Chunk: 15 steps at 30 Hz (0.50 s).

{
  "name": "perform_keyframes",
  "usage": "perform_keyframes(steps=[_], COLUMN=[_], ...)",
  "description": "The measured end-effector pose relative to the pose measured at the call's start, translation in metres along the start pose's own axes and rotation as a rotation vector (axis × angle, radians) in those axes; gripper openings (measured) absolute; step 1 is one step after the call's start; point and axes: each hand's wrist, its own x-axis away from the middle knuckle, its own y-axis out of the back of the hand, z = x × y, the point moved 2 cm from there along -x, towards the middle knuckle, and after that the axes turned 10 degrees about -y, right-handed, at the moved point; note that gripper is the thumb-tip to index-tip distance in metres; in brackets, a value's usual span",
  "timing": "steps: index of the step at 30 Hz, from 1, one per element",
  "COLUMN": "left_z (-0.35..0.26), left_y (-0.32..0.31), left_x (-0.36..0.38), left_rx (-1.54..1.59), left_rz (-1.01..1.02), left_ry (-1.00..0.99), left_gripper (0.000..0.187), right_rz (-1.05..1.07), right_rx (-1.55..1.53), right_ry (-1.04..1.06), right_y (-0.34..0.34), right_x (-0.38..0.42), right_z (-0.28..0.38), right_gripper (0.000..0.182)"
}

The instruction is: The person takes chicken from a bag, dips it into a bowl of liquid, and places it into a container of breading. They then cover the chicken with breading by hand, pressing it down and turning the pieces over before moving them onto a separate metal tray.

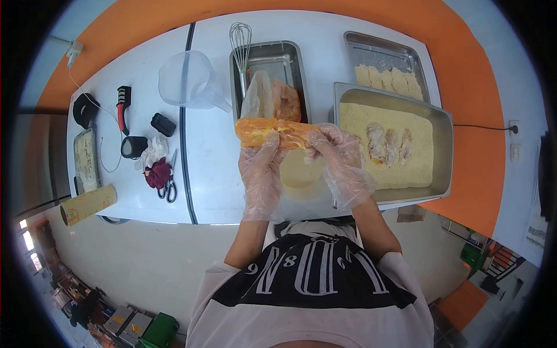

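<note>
In clear plastic gloves, my left hand (261, 164) and my right hand (338, 152) both grip a long orange-coated piece of raw meat (267, 131), one toward each end. They hold it level, in the air. Beneath it stands a bowl of pale liquid (301, 176), partly covered by my hands. Beyond the meat is a metal tray (284, 52) with a whisk (241, 49), a plastic bag (259, 97) and more orange meat (286, 103). Right of my right hand, a deep pan of yellow crumbs (406, 177) has several pieces of meat (377, 144) lying on the crumbs.
A second tray (380, 46) at the far right holds several crumbed pieces (386, 80). A clear plastic jug (187, 81) stands at the back left. Farther left lie a knife sharpener (123, 107), scissors (168, 190), a maroon cloth (158, 173) and a wrap roll (88, 205).
</note>
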Motion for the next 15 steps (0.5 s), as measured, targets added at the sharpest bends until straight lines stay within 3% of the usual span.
perform_keyframes(steps=[14,15], left_z=[0.013,0.012], left_y=[0.037,0.039], left_x=[0.009,0.010], left_rx=[0.100,-0.087], left_rz=[0.102,0.183], left_ry=[0.053,0.018], left_gripper=[0.053,0.055], right_rz=[0.216,0.221], right_rx=[0.594,0.599], right_ry=[0.107,0.107], right_y=[-0.013,-0.012], right_x=[0.040,0.039], right_z=[0.102,0.104], right_gripper=[0.016,0.016])
